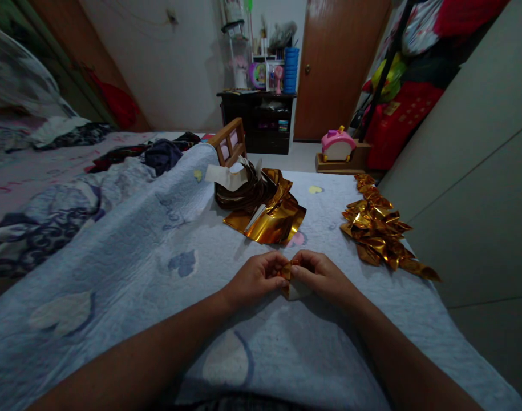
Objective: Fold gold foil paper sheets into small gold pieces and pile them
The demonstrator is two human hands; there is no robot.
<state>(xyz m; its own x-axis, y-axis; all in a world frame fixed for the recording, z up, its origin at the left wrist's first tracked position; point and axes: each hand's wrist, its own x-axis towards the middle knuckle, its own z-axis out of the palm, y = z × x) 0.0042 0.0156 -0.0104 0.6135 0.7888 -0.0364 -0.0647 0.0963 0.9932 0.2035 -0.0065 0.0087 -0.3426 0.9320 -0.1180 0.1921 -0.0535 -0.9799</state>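
Between both hands, low over the bed, is a small partly folded sheet of gold foil paper (287, 290) with a pale back showing. My left hand (261, 275) pinches its left side between thumb and fingers. My right hand (321, 273) grips the opposite side, thumb on top, and covers part of the sheet. Just beyond the hands lies a loose stack of gold foil paper (275, 222), some sheets curled with brown and whitish sides up. To the right sits a pile of folded gold foil pieces (378, 228), pointed and crumpled-looking.
A light blue quilt (149, 308) with heart shapes covers the bed. Rumpled clothes (162, 155) lie at the left. A wooden bed rail (231, 140) rises beyond the stack. Grey cabinet doors (470, 188) stand close along the right edge. A pink toy (338, 145) rests on the floor.
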